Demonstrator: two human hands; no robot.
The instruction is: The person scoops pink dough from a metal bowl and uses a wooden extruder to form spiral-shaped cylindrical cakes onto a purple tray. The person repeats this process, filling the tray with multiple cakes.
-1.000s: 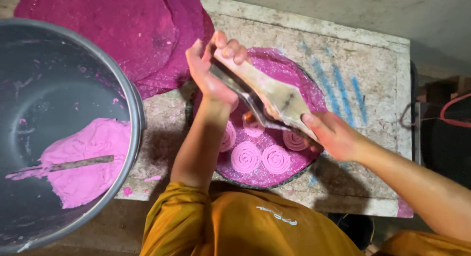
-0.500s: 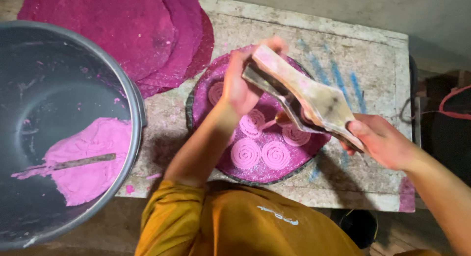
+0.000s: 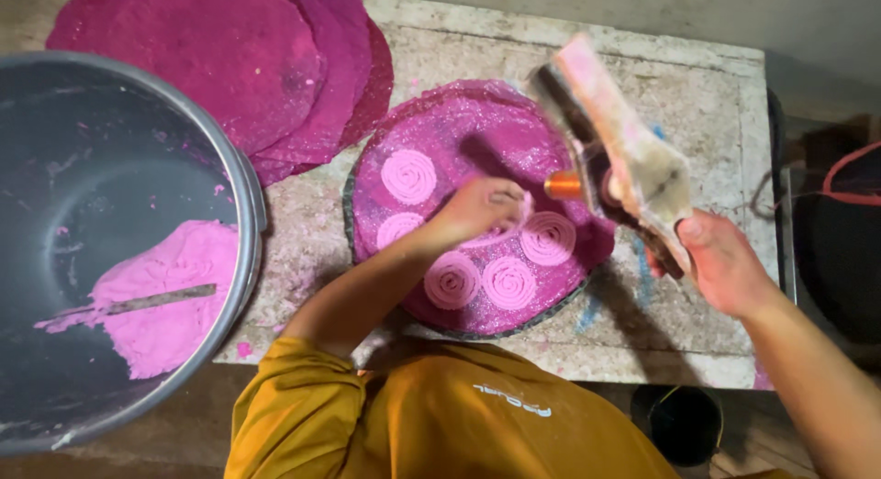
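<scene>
On the stone worktop [image 3: 697,112], a round magenta mat [image 3: 440,130] carries five pink dough spirals. Left hand [image 3: 482,208] rests at the mat's centre, fingers curled down onto a strip of pink dough [image 3: 521,220]; whether it pinches the dough, cannot tell. Right hand [image 3: 720,263] is closed around the lower end of a wooden dough press [image 3: 615,162], held tilted above the mat's right edge; an orange nozzle [image 3: 563,184] shows on the press's underside, near the left fingers. Spiral nearest nozzle [image 3: 548,238]. Left of mat: grey basin [image 3: 55,112] holding a lump of pink dough [image 3: 161,300] with a flat stick [image 3: 147,301] lying on it. More magenta mats [image 3: 202,57] stacked behind.
</scene>
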